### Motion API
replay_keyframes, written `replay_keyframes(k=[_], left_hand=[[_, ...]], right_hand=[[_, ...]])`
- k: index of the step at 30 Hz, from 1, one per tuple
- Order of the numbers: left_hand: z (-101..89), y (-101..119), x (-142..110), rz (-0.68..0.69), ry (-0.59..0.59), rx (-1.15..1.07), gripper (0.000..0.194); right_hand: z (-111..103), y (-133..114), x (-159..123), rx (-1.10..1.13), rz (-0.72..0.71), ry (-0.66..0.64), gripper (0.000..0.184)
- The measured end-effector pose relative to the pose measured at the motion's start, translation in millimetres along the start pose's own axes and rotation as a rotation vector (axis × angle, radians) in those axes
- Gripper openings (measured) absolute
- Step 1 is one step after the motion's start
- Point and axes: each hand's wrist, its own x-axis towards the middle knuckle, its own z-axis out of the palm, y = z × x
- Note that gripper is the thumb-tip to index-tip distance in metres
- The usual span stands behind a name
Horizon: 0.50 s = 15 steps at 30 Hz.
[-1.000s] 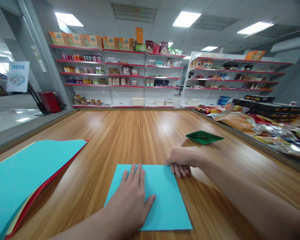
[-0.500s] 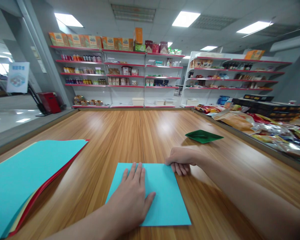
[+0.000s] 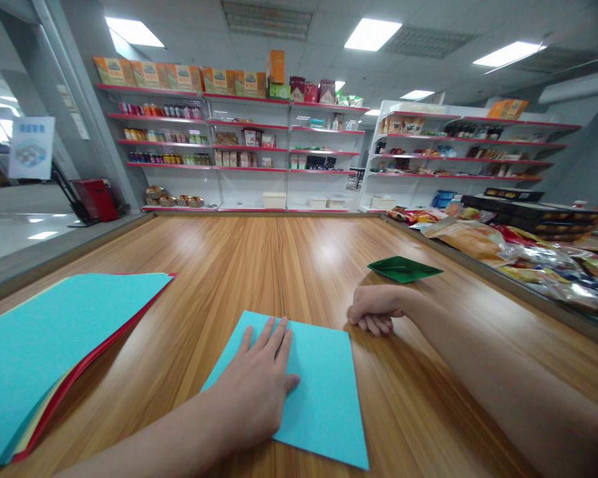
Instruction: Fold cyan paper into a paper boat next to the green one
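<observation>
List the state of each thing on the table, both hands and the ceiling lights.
Blue sheet: lying flat
Left hand: open, palm down on the sheet
Right hand: curled, by the sheet's far right corner
Green paper: folded
Paper stack: edges uneven
Ceiling lights: on

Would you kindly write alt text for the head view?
A left hand rests on a blue sheet on a wooden table; the curled right hand is near the sheet's far right corner. Folded green paper lies beyond.
</observation>
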Motion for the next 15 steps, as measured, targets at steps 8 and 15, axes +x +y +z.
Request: replay_keyframes(k=[8, 15], left_hand=[[-0.1, -50.9, 19.8, -0.145, 0.124, -0.117, 0.056], [1.5, -51.1, 18.5, 0.159, 0.122, -0.073, 0.053]], right_hand=[[25.5, -32.5, -9.4, 0.085, -0.304, -0.287, 0.034], [76.6, -71.3, -33.1, -0.052, -0.36, -0.402, 0.03]])
